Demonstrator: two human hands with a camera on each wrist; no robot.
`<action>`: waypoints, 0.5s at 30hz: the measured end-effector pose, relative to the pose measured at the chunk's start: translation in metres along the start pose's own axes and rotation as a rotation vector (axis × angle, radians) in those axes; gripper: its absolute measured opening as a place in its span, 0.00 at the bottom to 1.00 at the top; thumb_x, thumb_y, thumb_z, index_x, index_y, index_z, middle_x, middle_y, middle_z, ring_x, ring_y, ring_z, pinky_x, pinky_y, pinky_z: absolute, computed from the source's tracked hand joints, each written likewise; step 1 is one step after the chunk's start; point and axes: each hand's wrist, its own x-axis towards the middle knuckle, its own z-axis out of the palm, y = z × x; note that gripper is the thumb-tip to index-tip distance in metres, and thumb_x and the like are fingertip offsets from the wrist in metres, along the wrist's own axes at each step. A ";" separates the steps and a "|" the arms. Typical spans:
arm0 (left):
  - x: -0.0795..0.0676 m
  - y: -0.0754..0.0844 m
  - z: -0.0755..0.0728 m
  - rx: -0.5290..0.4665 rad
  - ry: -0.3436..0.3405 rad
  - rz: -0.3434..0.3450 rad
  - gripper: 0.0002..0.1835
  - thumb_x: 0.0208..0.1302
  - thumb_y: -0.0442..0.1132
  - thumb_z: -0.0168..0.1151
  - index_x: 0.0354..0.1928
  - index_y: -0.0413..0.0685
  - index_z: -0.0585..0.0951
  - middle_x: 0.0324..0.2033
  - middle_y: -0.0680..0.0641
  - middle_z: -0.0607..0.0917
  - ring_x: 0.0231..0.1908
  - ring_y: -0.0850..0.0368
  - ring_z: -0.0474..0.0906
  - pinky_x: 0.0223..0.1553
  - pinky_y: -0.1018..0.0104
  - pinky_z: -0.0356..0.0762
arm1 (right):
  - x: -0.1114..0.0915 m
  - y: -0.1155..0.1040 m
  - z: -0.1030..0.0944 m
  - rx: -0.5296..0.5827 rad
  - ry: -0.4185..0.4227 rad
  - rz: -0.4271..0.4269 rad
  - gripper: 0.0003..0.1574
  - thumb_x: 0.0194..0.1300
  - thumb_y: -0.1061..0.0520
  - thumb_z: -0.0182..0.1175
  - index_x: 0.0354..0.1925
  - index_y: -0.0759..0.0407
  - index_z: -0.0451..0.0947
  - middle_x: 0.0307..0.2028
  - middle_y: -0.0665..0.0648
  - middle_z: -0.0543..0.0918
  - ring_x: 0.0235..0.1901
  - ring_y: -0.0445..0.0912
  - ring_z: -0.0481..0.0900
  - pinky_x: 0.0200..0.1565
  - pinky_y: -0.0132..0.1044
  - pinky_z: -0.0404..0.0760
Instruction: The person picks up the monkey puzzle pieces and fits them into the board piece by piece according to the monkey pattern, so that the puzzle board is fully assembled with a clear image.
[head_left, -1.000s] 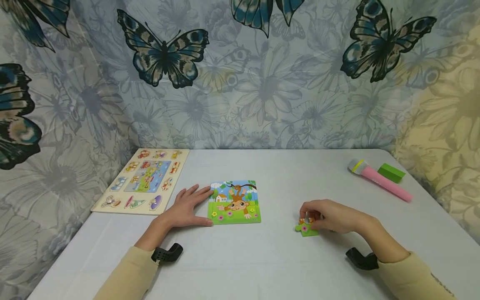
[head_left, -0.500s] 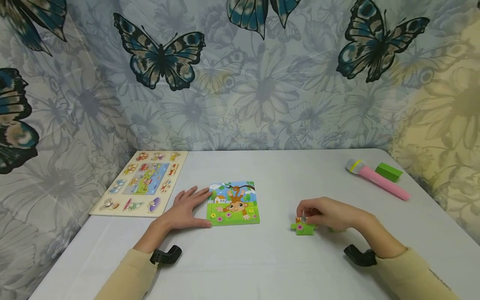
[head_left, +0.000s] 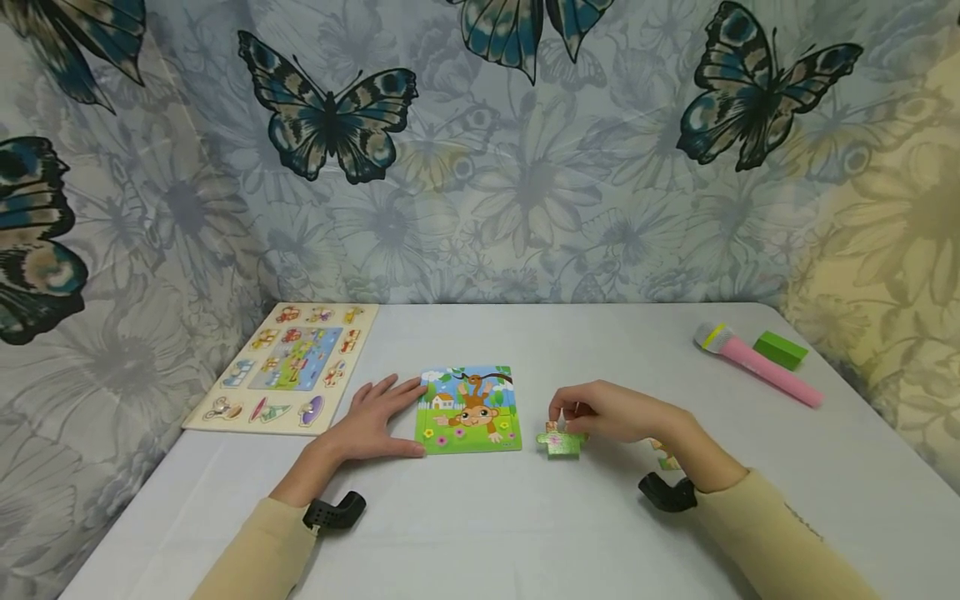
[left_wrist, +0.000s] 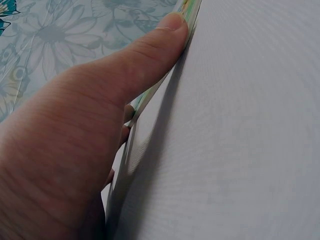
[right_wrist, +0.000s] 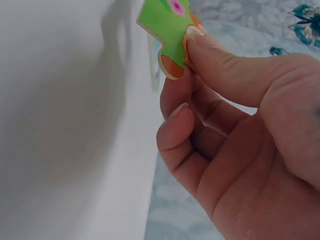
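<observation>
A square puzzle board [head_left: 468, 421] with a monkey picture lies at the middle of the table. At its left edge rests my left hand [head_left: 371, 425], fingers spread; the thumb touches the lower left corner and the fingertips reach the upper left side. The left wrist view shows the thumb [left_wrist: 145, 57] along the board's edge. To the right of the board, my right hand [head_left: 611, 411] pinches a jigsaw piece [head_left: 562, 446], green with a pink flower and orange patches. In the right wrist view thumb and fingers grip the piece [right_wrist: 167, 30] by one side, raised above the tabletop.
A second jigsaw piece [head_left: 665, 457] lies on the white table [head_left: 480, 533], partly behind my right wrist. A cream picture board [head_left: 202, 417] lies at the left. At the back right are a pink toy microphone [head_left: 765, 367] and a green block [head_left: 781, 350].
My right hand has picked up the jigsaw piece and carried it left toward the monkey board, uncovering the other piece. The left hand has stayed at the board's edge.
</observation>
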 end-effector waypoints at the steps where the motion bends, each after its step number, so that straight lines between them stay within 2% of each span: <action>1: 0.000 0.000 0.000 0.002 0.000 0.001 0.53 0.52 0.66 0.72 0.76 0.49 0.66 0.75 0.45 0.63 0.75 0.34 0.47 0.67 0.29 0.38 | 0.006 -0.002 0.001 -0.001 -0.002 -0.007 0.11 0.71 0.65 0.61 0.44 0.48 0.80 0.29 0.47 0.73 0.30 0.41 0.70 0.32 0.33 0.70; 9: -0.001 -0.002 0.000 0.000 -0.004 0.000 0.54 0.52 0.68 0.72 0.77 0.50 0.66 0.75 0.45 0.63 0.75 0.34 0.46 0.68 0.29 0.38 | 0.051 -0.016 0.011 0.007 -0.017 -0.063 0.09 0.73 0.64 0.59 0.47 0.51 0.80 0.31 0.47 0.76 0.29 0.40 0.71 0.32 0.34 0.73; 15: 0.001 -0.004 0.001 0.014 -0.005 -0.003 0.54 0.52 0.69 0.71 0.77 0.50 0.65 0.76 0.45 0.62 0.75 0.34 0.46 0.68 0.30 0.38 | 0.078 -0.023 0.016 0.008 -0.007 -0.072 0.08 0.73 0.62 0.60 0.47 0.52 0.81 0.32 0.47 0.78 0.31 0.41 0.74 0.35 0.35 0.75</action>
